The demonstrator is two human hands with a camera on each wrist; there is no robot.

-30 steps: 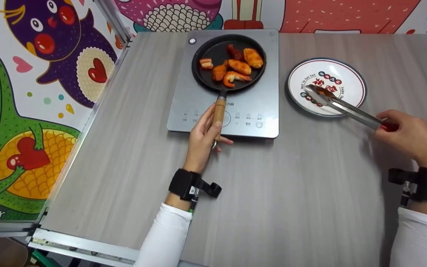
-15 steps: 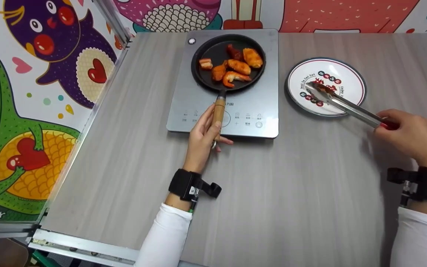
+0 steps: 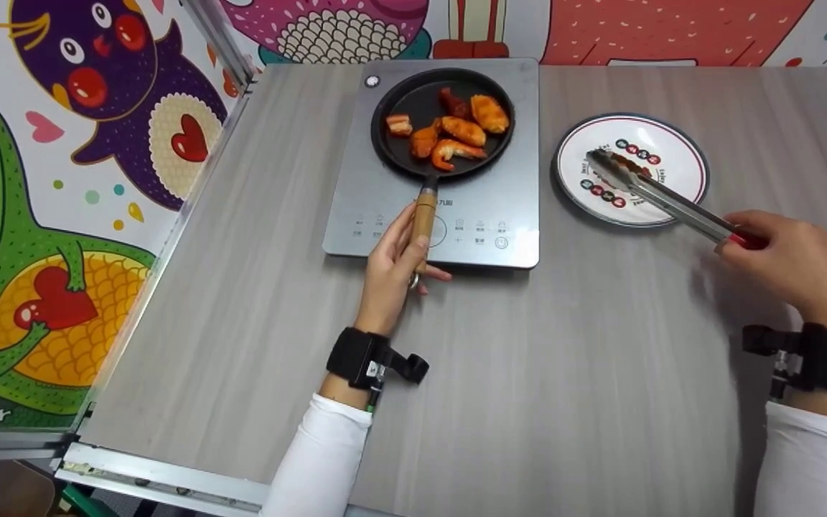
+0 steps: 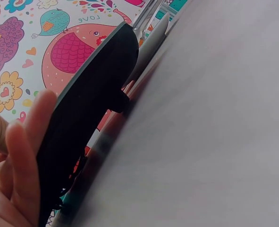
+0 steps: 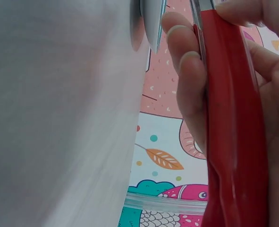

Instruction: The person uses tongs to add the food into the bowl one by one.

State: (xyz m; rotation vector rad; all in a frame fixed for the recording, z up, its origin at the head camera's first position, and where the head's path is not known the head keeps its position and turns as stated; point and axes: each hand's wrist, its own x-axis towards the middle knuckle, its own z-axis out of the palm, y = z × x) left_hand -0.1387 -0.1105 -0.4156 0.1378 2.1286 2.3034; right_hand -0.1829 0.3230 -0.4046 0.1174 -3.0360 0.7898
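Left hand (image 3: 393, 267) wrapped around the wooden handle (image 3: 424, 214) of a round black frying pan (image 3: 444, 120), pan seated on a flat grey induction cooktop (image 3: 433, 208) atop a pale wood-grain table (image 3: 528, 373). Right hand (image 3: 790, 264) curled about the red-gripped end of long stainless steel tongs (image 3: 661, 199), tips close together over a round white plate (image 3: 632, 169) with a dark rim and printed lettering, pinching a small reddish-brown morsel; its exact nature too small to tell. In the pan: several orange-glazed pieces of food (image 3: 456, 123), shrimp among them, bunched toward the centre and far side. On the plate: nothing else apparent besides the morsel at the tong tips. Best handled, by the look of it, with tips kept low over the plate's middle before easing the squeeze, pan held steady and level throughout.
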